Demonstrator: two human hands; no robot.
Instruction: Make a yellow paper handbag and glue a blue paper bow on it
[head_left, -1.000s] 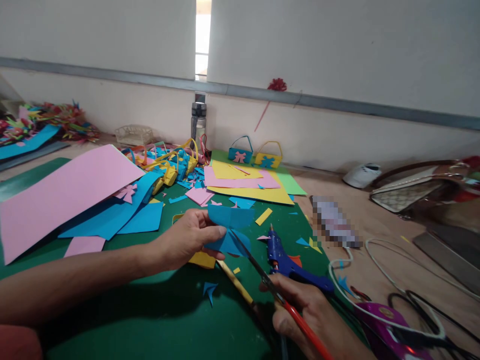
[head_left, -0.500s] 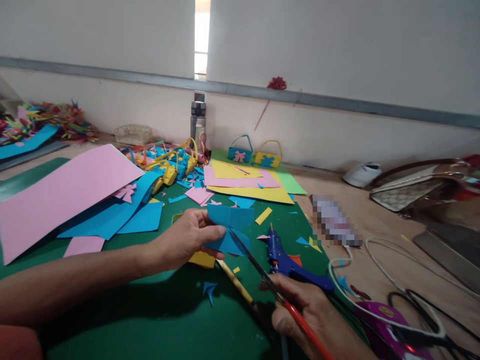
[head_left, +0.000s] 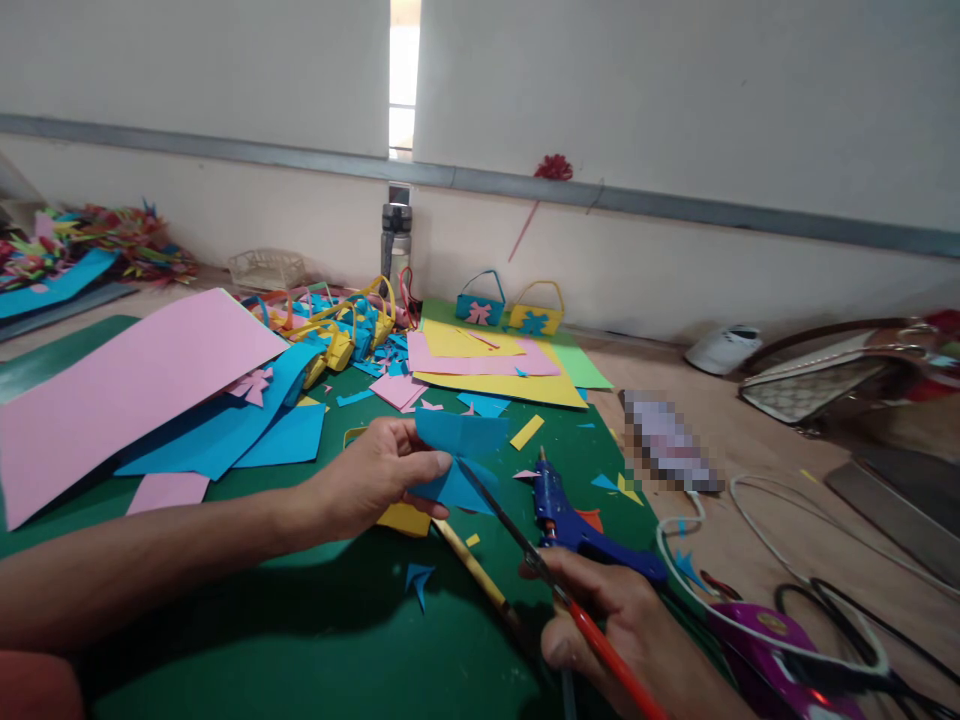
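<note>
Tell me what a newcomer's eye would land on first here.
Probably the centre, where the left hand holds a piece of blue paper and the right hand holds red-handled scissors at it. Next, the large pink sheet slanting across the left side. Then the small blue bag and yellow bag, side by side near the wall.

I'm seeing bare mat nearer than the left hand; a glue gun is crowding the right hand.
</note>
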